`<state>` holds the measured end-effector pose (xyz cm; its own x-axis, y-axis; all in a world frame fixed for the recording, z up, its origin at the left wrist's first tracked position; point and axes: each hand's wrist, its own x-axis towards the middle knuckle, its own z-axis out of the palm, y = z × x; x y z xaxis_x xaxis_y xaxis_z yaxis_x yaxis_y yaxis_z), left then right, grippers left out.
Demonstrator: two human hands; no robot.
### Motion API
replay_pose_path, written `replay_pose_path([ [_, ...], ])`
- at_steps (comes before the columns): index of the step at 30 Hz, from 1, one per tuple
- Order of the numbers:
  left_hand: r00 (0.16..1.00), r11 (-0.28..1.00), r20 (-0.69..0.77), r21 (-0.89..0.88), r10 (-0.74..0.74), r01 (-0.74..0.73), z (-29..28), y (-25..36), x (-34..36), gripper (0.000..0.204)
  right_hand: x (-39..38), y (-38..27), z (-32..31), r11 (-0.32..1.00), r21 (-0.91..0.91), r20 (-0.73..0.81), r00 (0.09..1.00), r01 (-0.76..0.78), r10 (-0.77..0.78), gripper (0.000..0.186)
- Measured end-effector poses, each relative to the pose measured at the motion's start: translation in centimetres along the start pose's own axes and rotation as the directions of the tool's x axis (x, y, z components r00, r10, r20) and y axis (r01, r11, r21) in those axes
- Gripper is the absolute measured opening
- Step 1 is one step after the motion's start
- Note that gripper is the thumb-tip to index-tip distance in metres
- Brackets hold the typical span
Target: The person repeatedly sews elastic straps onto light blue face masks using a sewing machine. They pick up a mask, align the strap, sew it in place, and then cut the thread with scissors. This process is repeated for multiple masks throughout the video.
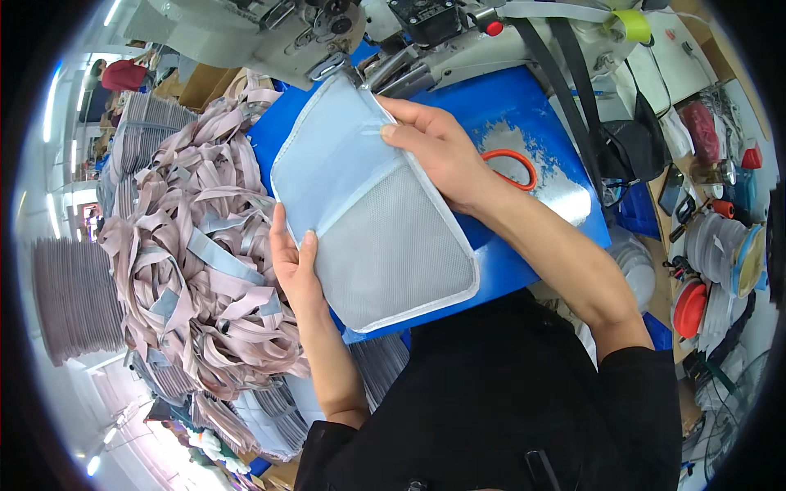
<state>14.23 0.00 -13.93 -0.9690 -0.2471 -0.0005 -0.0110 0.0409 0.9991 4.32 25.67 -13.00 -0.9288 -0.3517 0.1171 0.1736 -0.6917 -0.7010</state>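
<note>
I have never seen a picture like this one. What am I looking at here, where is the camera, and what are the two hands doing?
The camera sits on the person's head and looks down, so the round, bent edges come from its wide lens. The arms entering from below belong to that person.

Both hands hold a flat fabric panel, light blue with a grey mesh part and pale edging. The left hand has its grip on the panel's left edge; the right hand presses its top right corner. The panel lies on a blue table, its top end by a sewing machine.

On the left is a big pile of pinkish-grey straps. Behind the right hand, orange scissor handles rest on the table. At the far right are spools.
</note>
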Motion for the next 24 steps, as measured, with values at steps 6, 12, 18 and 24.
replay_pose_path([
  [6,0.998,0.998,-0.020,0.012,0.060,-0.060,0.0,0.9,0.6,0.067,-0.5,0.1,0.1,0.990,-0.132,-0.098,0.995,-0.045,0.033,0.043],
  [12,0.994,0.993,-0.025,0.048,0.109,-0.108,-0.4,1.4,0.8,0.068,-0.7,-0.3,0.4,0.999,0.028,-0.027,0.999,-0.034,0.034,0.044],
  [18,0.989,0.984,-0.027,0.108,0.144,-0.140,-0.7,1.7,1.0,0.067,-0.7,-0.3,0.5,0.997,0.070,-0.031,0.999,-0.032,0.035,0.045],
  [24,0.997,0.993,-0.015,0.089,0.081,-0.079,-0.4,2.0,2.1,0.067,-0.7,0.7,0.2,0.999,-0.039,-0.103,0.994,-0.028,0.024,0.044],
])
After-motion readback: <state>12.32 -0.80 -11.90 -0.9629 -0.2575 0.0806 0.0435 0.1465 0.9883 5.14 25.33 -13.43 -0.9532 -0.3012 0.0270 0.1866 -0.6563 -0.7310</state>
